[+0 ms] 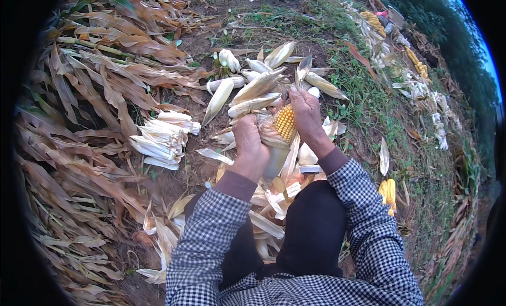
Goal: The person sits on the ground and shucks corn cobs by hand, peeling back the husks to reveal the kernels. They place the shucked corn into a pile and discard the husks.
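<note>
Between my two hands is a partly bared ear of corn [285, 123], its yellow kernels showing along one side. My left hand [250, 144] is closed on the husk and silk [269, 129] at the ear's left. On the right, my right hand [306, 112] grips husk at the ear's upper edge, its thumb pointing up. Just beyond both hands lies a heap of ears still in their pale husks [259, 86]. Torn husks [276, 197] cover the ground between my knees. A blurred pale strip, probably husk, hangs below the ear.
Dry corn stalks and leaves [91, 148] spread along the left. A stack of pale husks [168, 138] lies nearer. Several bare yellow cobs [390, 193] rest on the grass at right. Farther off are rows of yellow corn [373, 23] and discarded husks [419, 92].
</note>
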`<state>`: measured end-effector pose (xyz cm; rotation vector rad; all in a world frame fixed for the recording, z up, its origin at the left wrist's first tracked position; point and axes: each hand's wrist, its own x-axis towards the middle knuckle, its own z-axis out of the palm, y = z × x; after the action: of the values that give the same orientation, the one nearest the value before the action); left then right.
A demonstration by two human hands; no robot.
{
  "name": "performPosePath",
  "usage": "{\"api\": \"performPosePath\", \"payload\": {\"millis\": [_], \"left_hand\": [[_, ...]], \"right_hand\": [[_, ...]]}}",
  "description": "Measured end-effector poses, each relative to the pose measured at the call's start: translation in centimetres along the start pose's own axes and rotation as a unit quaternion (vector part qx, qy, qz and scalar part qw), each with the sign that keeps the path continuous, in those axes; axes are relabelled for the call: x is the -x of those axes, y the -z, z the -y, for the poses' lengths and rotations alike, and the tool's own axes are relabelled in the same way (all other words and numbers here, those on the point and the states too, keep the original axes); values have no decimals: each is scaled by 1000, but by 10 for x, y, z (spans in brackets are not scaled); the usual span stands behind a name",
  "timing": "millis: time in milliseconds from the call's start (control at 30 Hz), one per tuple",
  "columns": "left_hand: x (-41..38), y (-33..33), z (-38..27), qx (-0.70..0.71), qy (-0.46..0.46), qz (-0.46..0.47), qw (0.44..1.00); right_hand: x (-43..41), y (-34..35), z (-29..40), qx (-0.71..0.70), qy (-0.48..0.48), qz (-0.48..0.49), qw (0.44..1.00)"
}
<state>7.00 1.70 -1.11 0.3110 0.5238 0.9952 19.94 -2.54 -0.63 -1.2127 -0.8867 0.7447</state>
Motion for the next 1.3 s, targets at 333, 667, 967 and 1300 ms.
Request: {"api": "performPosePath", "payload": {"millis": [333,667,967,1300], "left_hand": [[-2,59,-62,-162,-56,-29,985],[29,6,-44,-515,-236,117,816],[10,7,62,-434,-96,329,833],[-33,30,-33,-54,-170,-4,984]], "right_hand": [[-20,180,-60,-214,-36,-425,879],[2,123,3,-80,90,-317,941],[7,37,35,-430,35,-174,885],[12,37,32,-424,-91,-55,899]]}}
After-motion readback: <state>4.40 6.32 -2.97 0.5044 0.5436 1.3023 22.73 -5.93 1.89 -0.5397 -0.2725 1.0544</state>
